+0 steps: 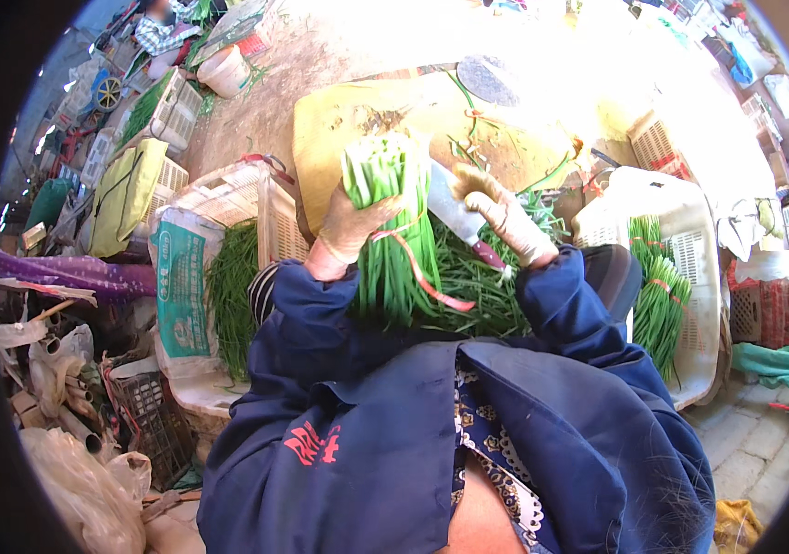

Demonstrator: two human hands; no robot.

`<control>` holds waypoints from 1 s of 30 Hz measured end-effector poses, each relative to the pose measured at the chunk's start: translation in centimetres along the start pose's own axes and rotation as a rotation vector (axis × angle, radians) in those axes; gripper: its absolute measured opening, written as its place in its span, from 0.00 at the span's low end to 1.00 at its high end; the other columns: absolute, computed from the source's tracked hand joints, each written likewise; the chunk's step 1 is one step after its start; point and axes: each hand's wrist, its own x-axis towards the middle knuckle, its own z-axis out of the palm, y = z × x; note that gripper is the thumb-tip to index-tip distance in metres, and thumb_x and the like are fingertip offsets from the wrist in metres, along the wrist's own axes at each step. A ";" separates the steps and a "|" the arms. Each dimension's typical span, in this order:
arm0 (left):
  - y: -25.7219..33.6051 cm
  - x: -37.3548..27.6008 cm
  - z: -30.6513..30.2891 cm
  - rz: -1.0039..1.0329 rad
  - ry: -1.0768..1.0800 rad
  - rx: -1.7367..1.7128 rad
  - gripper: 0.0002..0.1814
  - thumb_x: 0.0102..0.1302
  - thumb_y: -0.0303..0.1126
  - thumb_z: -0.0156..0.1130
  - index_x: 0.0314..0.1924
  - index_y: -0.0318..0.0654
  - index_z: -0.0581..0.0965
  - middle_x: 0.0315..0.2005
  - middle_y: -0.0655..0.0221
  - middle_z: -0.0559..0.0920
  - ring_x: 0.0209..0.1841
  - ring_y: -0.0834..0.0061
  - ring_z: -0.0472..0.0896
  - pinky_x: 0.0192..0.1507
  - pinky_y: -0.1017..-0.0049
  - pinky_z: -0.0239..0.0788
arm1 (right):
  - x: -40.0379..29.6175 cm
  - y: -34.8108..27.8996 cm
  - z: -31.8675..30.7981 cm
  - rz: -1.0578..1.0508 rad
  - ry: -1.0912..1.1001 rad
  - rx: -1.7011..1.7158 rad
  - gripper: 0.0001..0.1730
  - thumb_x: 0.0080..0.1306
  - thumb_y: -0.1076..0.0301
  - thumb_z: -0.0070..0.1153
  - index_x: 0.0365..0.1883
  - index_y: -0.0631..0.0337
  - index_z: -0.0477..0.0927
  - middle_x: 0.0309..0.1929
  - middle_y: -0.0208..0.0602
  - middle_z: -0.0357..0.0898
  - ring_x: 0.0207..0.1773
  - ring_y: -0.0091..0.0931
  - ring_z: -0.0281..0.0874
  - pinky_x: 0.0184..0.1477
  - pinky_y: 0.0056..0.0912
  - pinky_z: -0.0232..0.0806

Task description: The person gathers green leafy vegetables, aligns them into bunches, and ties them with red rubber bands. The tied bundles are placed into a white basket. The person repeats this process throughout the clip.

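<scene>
My left hand point(360, 220), in a thin pale glove, grips an upright bunch of long green leafy stalks point(394, 242), which look like garlic chives. Their pale cut ends point away from me, and a red tie hangs from the bunch. To its right is my right hand point(505, 211), also gloved, palm turned inward and fingers apart. Between hand and bunch lies a knife point(453, 204) with a broad blade and dark red handle; the fingers are near the blade, not around the handle. Beneath are more loose greens point(481, 298).
A yellow mat point(325, 131) with trimmings lies ahead. On the left stands a crate point(228, 183) of loose greens with a white-and-teal sack; on the right, a white crate point(703, 277) holds tied bunches. A white bucket point(225, 71) and a seated person point(159, 34) are farther off.
</scene>
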 end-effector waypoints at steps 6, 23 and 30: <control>-3.2 -0.1 5.8 0.142 0.049 0.099 0.48 0.50 0.28 0.77 0.68 0.39 0.59 0.60 0.62 0.72 0.61 0.68 0.72 0.61 0.68 0.69 | -2.0 -5.4 6.8 0.025 -0.176 0.245 0.54 0.53 0.72 0.72 0.75 0.55 0.54 0.66 0.34 0.67 0.68 0.25 0.63 0.68 0.33 0.60; -7.2 -3.1 4.3 -0.164 -0.270 0.136 0.42 0.54 0.32 0.78 0.67 0.36 0.67 0.57 0.68 0.78 0.60 0.76 0.74 0.63 0.70 0.66 | -6.3 -5.3 3.6 -0.272 0.127 0.068 0.39 0.67 0.66 0.61 0.73 0.63 0.57 0.67 0.40 0.67 0.66 0.28 0.66 0.68 0.32 0.58; -7.6 -3.0 4.2 -0.163 -0.168 0.020 0.29 0.58 0.35 0.76 0.57 0.37 0.75 0.50 0.69 0.83 0.50 0.78 0.80 0.55 0.74 0.72 | -8.8 -6.8 3.4 -0.626 0.406 -0.803 0.16 0.59 0.70 0.65 0.46 0.58 0.81 0.34 0.36 0.80 0.37 0.32 0.79 0.40 0.33 0.72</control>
